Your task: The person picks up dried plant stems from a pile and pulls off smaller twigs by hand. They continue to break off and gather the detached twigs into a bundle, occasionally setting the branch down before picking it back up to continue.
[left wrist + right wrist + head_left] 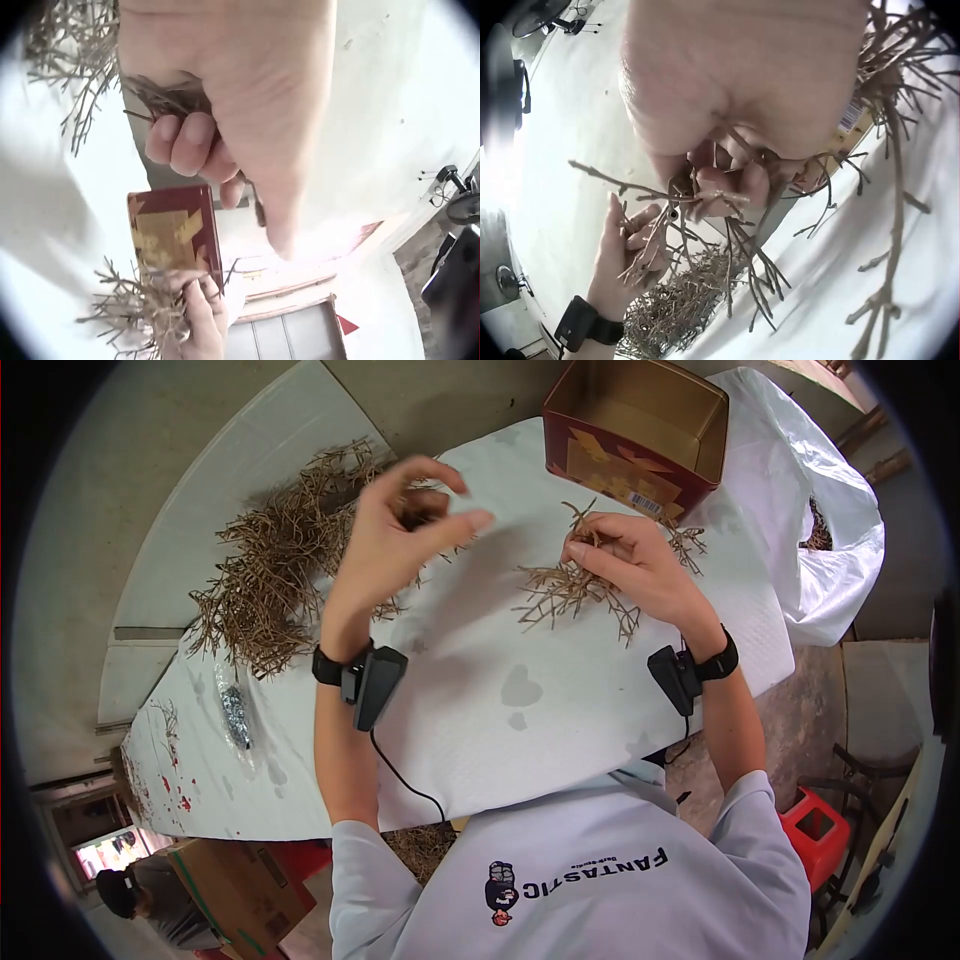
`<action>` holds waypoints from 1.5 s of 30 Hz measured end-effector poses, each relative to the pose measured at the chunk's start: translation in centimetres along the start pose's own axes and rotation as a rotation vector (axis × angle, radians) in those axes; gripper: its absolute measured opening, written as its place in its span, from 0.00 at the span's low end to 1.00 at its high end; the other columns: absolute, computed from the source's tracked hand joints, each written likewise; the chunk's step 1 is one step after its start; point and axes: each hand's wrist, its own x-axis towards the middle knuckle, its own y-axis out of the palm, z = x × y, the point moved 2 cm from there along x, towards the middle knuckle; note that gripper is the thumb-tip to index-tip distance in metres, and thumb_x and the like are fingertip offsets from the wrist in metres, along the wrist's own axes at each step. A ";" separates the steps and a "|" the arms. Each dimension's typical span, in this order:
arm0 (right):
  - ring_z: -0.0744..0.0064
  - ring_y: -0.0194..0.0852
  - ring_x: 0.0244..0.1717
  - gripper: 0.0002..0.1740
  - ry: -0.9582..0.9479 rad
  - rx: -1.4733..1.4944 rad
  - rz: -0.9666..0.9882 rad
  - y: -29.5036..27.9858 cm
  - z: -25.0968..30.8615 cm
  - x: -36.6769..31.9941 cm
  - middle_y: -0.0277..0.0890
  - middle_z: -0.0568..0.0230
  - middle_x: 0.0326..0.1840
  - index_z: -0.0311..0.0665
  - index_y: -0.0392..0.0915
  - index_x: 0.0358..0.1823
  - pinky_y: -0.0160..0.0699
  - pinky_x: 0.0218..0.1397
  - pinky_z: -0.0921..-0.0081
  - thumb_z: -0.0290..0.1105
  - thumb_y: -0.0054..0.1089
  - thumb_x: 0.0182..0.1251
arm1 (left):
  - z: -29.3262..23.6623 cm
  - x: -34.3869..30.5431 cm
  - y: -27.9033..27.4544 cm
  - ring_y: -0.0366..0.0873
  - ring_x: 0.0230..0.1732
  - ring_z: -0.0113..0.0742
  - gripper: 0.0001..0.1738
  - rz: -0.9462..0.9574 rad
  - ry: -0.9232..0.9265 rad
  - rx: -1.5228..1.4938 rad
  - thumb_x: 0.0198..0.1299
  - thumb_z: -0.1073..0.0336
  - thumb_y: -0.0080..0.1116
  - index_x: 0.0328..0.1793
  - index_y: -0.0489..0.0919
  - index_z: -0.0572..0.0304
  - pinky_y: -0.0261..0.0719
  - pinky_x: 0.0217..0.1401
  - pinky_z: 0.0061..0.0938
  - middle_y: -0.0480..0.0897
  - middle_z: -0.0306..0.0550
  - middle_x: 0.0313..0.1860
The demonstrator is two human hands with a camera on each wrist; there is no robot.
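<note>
The left hand (390, 545) is raised at the right edge of a large pile of brown twigs (270, 565), thumb and index finger apart. In the left wrist view its other fingers curl round some thin twigs (176, 97) against the palm. The right hand (645, 570) pinches a branching bunch of twigs (575, 588) above the white-covered table (480, 740), just below a dark red tin box (625, 468). Stems pass between the right fingers in the right wrist view, with twigs (761, 277) spreading out beneath them. A gap separates the two hands.
A white plastic bag (835, 575) with twigs inside lies at the right. A clear packet (235, 715) rests on the table's left part. Beyond the edges are a red stool (815, 835) and, lower left, a person (165, 900) beside a cardboard box (235, 890).
</note>
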 end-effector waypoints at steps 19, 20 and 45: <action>0.91 0.62 0.19 0.13 0.194 0.151 -0.046 0.0 -0.3 0.2 0.75 0.73 0.23 0.36 0.74 0.38 0.55 0.20 0.85 0.38 0.59 0.77 | 0.4 -0.8 5.6 0.69 0.26 0.47 0.11 0.242 0.158 0.444 0.54 0.75 0.66 0.32 0.71 0.67 0.67 0.31 0.36 0.78 0.51 0.29; 0.91 0.61 0.18 0.13 0.195 0.133 -0.045 0.0 -0.2 0.3 0.74 0.74 0.23 0.37 0.73 0.37 0.53 0.20 0.85 0.39 0.59 0.77 | 0.4 -0.7 5.5 0.72 0.27 0.54 0.06 0.248 0.139 0.384 0.55 0.76 0.61 0.34 0.74 0.67 0.68 0.31 0.40 0.78 0.54 0.27; 0.86 0.67 0.21 0.08 -0.249 0.196 -0.392 -0.2 2.1 -0.7 0.74 0.70 0.23 0.34 0.74 0.39 0.57 0.22 0.85 0.27 0.67 0.71 | -1.8 -1.2 6.2 0.71 0.26 0.61 0.12 0.206 0.378 0.606 0.66 0.65 0.59 0.33 0.74 0.65 0.66 0.29 0.47 0.73 0.56 0.22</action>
